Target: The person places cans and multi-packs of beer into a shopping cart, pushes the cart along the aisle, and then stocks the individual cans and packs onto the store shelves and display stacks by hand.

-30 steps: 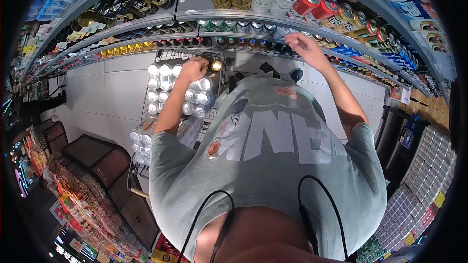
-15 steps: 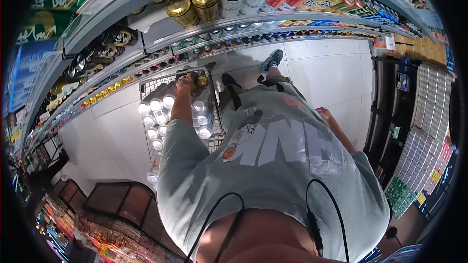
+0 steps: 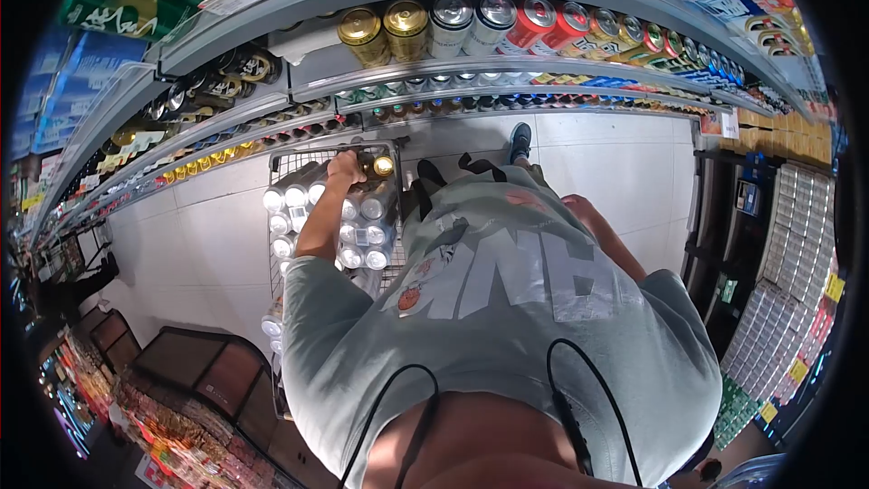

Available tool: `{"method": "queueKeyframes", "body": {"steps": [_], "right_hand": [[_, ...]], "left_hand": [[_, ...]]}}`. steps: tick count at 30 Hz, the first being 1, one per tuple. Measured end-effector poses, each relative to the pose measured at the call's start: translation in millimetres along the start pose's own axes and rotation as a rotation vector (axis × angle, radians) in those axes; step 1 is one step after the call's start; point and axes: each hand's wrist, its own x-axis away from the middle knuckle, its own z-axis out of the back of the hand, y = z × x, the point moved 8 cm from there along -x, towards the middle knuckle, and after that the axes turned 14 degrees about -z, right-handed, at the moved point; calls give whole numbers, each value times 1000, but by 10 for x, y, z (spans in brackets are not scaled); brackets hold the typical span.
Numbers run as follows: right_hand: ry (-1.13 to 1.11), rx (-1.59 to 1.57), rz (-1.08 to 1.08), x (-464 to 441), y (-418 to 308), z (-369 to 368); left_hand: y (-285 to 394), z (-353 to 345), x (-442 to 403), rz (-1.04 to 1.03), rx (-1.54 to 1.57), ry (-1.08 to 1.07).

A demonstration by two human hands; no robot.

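Note:
My left hand [image 3: 345, 167] is in the front part of a wire shopping cart [image 3: 294, 161], its fingers curled downward; what they hold, if anything, is hidden beneath them. Just right of it stands a gold-topped can [image 3: 384, 166]. Closer to my body in the cart are shrink-wrapped packs of silver-topped cans [image 3: 374, 208], partly covered by my left forearm. My right hand [image 3: 577, 206] hangs beside my shirt, away from the shelf and cart, and its fingers are mostly hidden.
A shelf in front of me holds gold cans [image 3: 405, 29], white cans [image 3: 493, 23] and red cans [image 3: 534, 23], with bottles lower down. Stacked cases [image 3: 801, 217] stand right. A dark-framed bin [image 3: 204, 371] with packaged goods is behind left. My shoe [image 3: 520, 140] is on the tiled floor.
The view has shifted, so shelf and cart appear lower. My left hand stays near the gold-topped can in the cart. My right hand remains at my side.

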Motion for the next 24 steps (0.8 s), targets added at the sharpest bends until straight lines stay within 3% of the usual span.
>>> {"method": "queueKeyframes", "body": {"steps": [2,6,11,14,18,20,24], "right_hand": [[-100,-104,-3,-27,-363,77],[-79,-47,105,-29,-1062,108],[-173,-33,168,-6,-1413,-85],[-231,-7,159,-244,-1356,-152],[-230,-61,99,-528,-1184,-15],[-137,-73,65,-451,-1090,90],[-107,-100,63,-521,-854,211]], "left_hand": [[38,222,283,-10,-31,35],[148,834,944,-205,203,212],[281,1738,1591,-222,445,241],[401,2327,1912,-314,523,386],[679,3074,2247,-207,302,464],[626,3290,2183,-257,265,582],[654,3649,2072,-281,282,619]]}}
